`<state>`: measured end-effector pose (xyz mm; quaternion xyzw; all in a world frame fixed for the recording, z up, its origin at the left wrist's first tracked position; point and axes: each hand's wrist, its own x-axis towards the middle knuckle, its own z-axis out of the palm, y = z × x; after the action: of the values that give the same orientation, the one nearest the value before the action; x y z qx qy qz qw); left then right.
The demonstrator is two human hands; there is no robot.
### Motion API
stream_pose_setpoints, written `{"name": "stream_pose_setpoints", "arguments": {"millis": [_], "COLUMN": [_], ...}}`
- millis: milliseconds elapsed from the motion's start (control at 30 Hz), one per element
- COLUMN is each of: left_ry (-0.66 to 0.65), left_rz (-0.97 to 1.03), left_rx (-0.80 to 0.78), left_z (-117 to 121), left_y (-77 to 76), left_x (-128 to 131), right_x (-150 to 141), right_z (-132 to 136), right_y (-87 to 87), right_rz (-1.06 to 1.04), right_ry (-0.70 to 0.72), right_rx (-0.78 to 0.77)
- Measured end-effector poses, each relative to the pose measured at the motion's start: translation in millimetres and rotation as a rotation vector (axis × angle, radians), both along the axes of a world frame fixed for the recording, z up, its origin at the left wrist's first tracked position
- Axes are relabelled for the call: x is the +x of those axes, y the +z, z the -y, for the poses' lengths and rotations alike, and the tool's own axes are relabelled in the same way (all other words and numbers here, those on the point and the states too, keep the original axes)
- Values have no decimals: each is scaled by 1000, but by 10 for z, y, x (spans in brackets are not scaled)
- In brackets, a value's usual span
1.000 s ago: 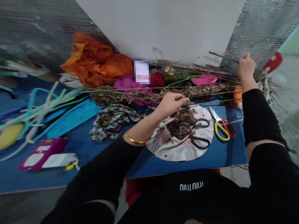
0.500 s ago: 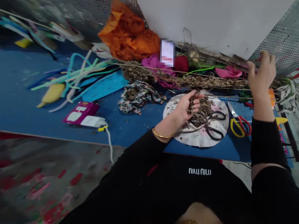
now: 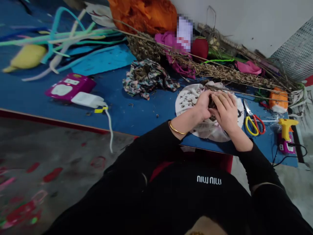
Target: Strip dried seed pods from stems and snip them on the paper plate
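Note:
My left hand (image 3: 203, 105) is cupped round a dark clump of dried plant bits (image 3: 211, 102) above a round white cloth (image 3: 184, 101). Over the same clump lies my right hand (image 3: 225, 109), its fingers held together and pressing from the right, so most of the clump is hidden. Loose dark flakes are scattered across the cloth. Of the black-handled scissors only a bit of handle (image 3: 239, 113) shows beside my right hand. Scissors with one red and one yellow handle (image 3: 254, 125) lie on the blue table just right of the cloth.
Dried stalks (image 3: 227, 73) run along the back, near pink cloth and orange paper (image 3: 146, 16). Patterned crumpled cloth (image 3: 149, 78) sits left of the white one. Further left are a purple box (image 3: 70, 86) and coloured strips. A yellow glue gun (image 3: 287, 125) stands far right.
My right hand has come down from the stalks at the back right and closed over the clump in my left hand. The view has shifted, and the black-handled scissors are now mostly covered.

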<state>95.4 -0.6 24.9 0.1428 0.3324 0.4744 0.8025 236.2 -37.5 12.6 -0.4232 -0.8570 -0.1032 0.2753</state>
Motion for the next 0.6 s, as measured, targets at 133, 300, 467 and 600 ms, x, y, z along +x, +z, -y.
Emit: {"name": "stream_pose_setpoints", "arguments": {"millis": [133, 300, 467, 600], "left_ry": [51, 24, -12, -62], "left_rz": [122, 83, 40, 83], "left_rx": [-78, -109, -154, -233], "left_z": [-2, 27, 45, 65], "left_y": [6, -45, 29, 168], "left_x": [10, 76, 41, -35], "right_x": [32, -32, -3, 43], "right_z": [-13, -14, -9, -30], "right_y": [-119, -234, -207, -201], "right_rz": [47, 62, 50, -22], "right_ry": [0, 36, 136, 190], "right_rx": [117, 156, 91, 102]}}
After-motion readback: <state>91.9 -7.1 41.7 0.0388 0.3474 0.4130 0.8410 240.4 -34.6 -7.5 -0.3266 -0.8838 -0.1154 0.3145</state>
